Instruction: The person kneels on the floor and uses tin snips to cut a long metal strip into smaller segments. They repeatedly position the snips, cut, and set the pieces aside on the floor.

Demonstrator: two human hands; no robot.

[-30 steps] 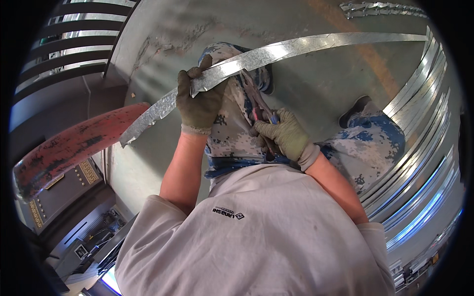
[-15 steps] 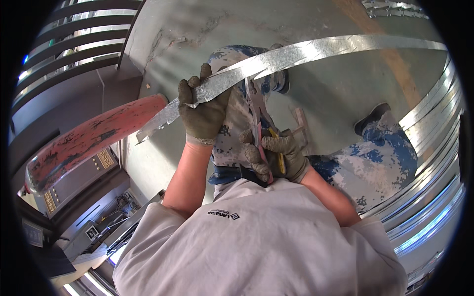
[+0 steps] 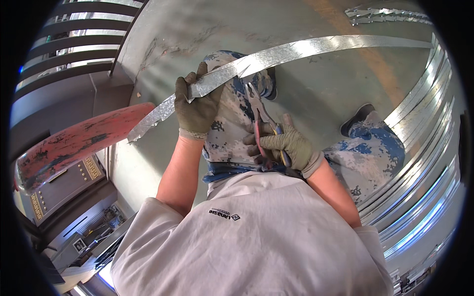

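Note:
My left hand (image 3: 198, 112), in a dirty olive work glove, is closed around a long thin strip of shiny sheet metal (image 3: 301, 48). The strip arcs from a ragged end at the left, over my raised knee, to the far right. Notches and small bent slivers mark its edge. In my right hand (image 3: 292, 148), also gloved, is a pair of pliers (image 3: 257, 106) with one red handle and one blue-and-yellow handle. Their jaws point up and stand slightly apart, just below the strip and not touching it. My right palm is hidden behind the handles.
A worn red rounded beam (image 3: 84, 140) lies to the left, under the strip's ragged end. Many metal strips (image 3: 419, 148) are stacked along the right. More notched strips (image 3: 387, 16) lie at the far right. Dark railings (image 3: 79, 39) stand at the far left above the concrete floor (image 3: 316, 93).
The pliers have come down and away from the strip's lower edge, and their jaws have parted. My right hand has shifted its grip on the handles. My left hand still holds the strip.

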